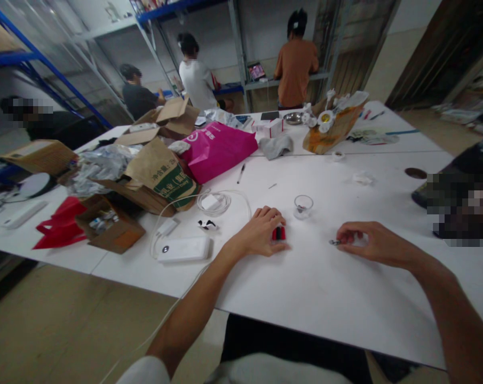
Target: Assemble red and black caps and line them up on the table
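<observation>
My left hand (265, 232) rests on the white table (297, 282), its fingers curled around a small red and black object (279, 233). To its right, my right hand (359, 242) pinches a small, dark metallic piece (334, 242) between thumb and fingers, just above the tabletop. Between and beyond the two hands stands a small clear cup (303, 207) with little dark pieces inside. Neither hand touches the cup. The exact shape of the metallic piece is too small to make out.
Left of my left hand lie a white power bank (185, 249), a coiled cable (221, 205) and an open cardboard box (117, 234). Farther back are a magenta bag (221, 149), a grey cloth (276, 146) and a pen (240, 174). A person (469, 192) is at the right edge.
</observation>
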A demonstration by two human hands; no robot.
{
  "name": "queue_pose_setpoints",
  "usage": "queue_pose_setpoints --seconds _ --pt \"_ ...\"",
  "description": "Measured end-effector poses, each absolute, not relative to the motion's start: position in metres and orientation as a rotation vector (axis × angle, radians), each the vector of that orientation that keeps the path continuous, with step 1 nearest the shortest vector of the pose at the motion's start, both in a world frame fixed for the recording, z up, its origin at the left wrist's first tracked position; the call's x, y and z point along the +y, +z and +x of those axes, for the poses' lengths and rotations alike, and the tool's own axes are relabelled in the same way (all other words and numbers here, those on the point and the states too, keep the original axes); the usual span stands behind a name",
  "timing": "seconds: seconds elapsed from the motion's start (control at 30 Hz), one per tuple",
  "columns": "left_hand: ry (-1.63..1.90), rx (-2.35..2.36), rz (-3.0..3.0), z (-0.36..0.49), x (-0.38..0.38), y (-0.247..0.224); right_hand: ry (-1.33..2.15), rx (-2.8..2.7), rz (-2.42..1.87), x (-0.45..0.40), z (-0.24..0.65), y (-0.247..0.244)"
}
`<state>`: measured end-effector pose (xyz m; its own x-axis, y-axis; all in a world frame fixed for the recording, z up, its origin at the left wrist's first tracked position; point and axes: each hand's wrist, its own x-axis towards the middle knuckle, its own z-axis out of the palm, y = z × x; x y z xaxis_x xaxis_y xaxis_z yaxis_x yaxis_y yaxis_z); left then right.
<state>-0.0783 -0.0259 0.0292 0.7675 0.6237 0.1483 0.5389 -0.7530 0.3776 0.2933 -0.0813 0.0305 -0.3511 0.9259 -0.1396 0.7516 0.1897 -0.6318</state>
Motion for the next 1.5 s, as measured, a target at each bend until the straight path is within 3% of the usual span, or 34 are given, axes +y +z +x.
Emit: queue_pose_setpoints --seconds 0.8,0.97,1.17,1.5 --pt "0.393 0.899 2.648 -0.078 -0.028 0.033 0.884 -2.169 -1.612 -0.081 0.294 0.024" --pt "0.720 0.845 2.466 -0.076 -0.026 0.034 0.801 -2.030 -1.525 -0.081 0.305 0.026" --pt "1.216 0.934 1.861 -0.071 -0.021 0.037 0.611 -1.492 -1.461 -0.074 0.304 0.025" --pt "1.281 0.859 1.234 -0.069 -0.017 0.033 0.466 -1.252 -1.313 -0.065 0.294 0.017"
